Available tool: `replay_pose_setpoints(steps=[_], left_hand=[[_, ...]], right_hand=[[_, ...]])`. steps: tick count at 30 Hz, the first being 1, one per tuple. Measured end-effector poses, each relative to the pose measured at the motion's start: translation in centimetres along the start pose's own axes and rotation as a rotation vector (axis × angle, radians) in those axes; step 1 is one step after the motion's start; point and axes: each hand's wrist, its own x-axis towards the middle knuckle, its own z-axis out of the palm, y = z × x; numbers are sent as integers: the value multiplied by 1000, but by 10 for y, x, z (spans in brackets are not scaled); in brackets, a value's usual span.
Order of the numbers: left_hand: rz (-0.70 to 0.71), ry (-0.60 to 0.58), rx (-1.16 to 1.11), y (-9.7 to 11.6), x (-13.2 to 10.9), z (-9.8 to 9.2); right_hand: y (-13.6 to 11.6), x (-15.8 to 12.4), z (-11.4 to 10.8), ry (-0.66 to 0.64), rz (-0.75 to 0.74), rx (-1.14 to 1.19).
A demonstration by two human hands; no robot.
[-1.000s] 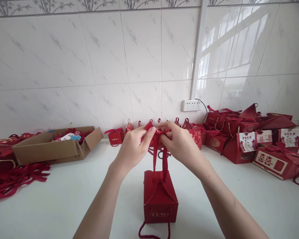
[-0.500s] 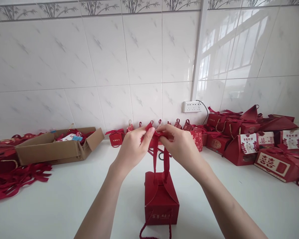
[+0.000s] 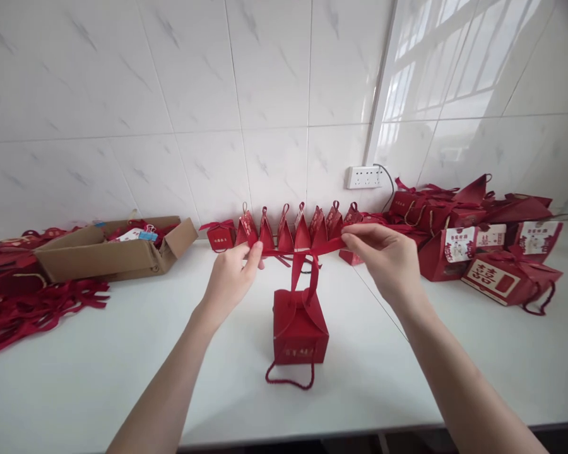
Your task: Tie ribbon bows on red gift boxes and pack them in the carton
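A small red gift box [image 3: 299,334] stands upright on the white table [image 3: 236,391], its rope handle [image 3: 291,382] hanging down at the front. A red ribbon [image 3: 311,271] rises from slots in its folded top and crosses above the lid. My left hand [image 3: 231,277] pinches one end of the ribbon between thumb and fingers. On the other side, my right hand [image 3: 383,252] grips the opposite end, so the ribbon is stretched nearly level between both hands. Neither hand touches the box itself.
Small triangular red boxes [image 3: 300,230] line the tiled wall. To the left are an open cardboard box [image 3: 99,258] and a heap of red ribbons [image 3: 42,315]. Red gift boxes [image 3: 511,277] pile up at the right, near a power strip [image 3: 363,177].
My hands have drawn apart, left hand leftward and right hand rightward, pulling the ribbon ends outward over the crossing. The view has tilted down, showing the table's front edge.
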Motion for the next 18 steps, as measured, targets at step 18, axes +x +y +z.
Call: replay_pose_setpoints(steps=[18], left_hand=[[-191,-544,-171,-56,-49,6]], right_hand=[[62,-41,-21,-648,398,-57]])
